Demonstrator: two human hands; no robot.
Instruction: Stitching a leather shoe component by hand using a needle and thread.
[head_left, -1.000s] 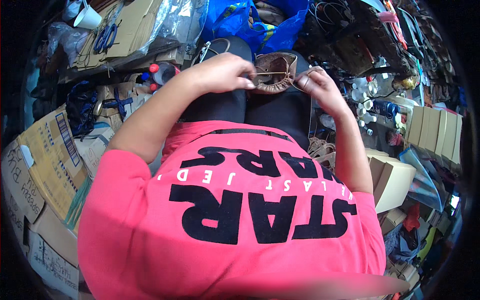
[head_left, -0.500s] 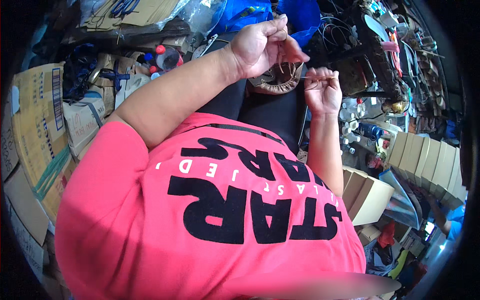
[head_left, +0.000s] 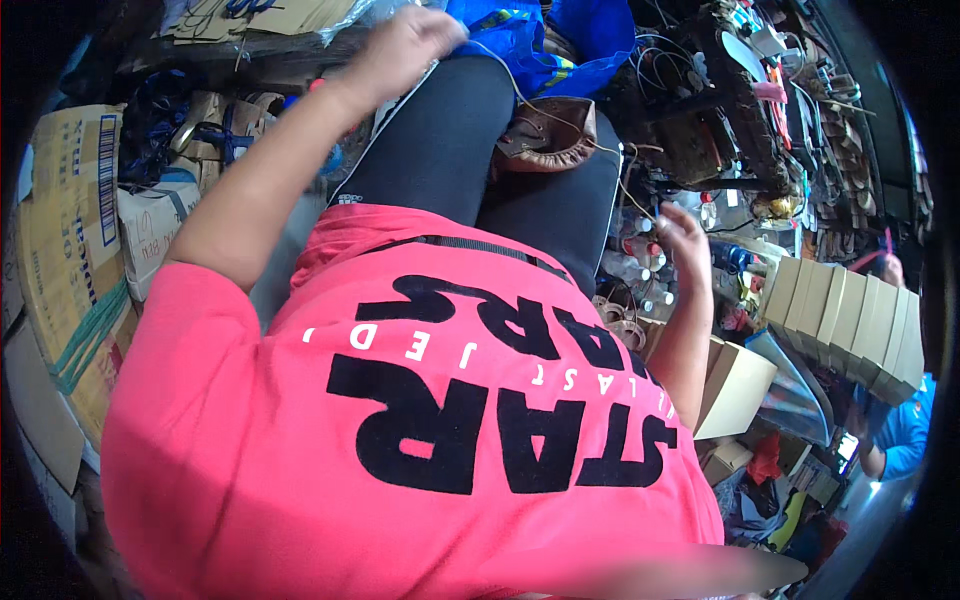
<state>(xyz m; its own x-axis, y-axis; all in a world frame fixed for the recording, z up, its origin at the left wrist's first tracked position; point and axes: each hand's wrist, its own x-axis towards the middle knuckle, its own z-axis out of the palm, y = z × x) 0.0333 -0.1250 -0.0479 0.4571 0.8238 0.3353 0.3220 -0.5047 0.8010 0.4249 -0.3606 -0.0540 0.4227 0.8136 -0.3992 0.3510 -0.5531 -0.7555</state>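
Observation:
A brown leather shoe point(head_left: 548, 132) rests on my lap, on black trousers point(head_left: 450, 140). My left hand point(head_left: 410, 40) is raised far up and to the left of the shoe, closed in a fist. A thin pale thread point(head_left: 510, 85) runs taut from it down to the shoe. Off my right knee, my right hand point(head_left: 682, 238) hangs below and to the right of the shoe, its fingers pinched on another stretch of thread point(head_left: 625, 180) that leads back to the shoe. My pink printed shirt point(head_left: 420, 420) fills the lower half of the view.
Printed cardboard cartons point(head_left: 60, 230) stack up on my left. A blue bag point(head_left: 545, 35) lies beyond the shoe. At right are small bottles point(head_left: 640, 268), an open cardboard box point(head_left: 735, 385), a row of tan boxes point(head_left: 850, 320) and another person in a blue shirt point(head_left: 900, 430).
Both hands have left the shoe and moved apart: the left up and to the left, the right down and to the right, drawing thread out. The shoe stays on my lap.

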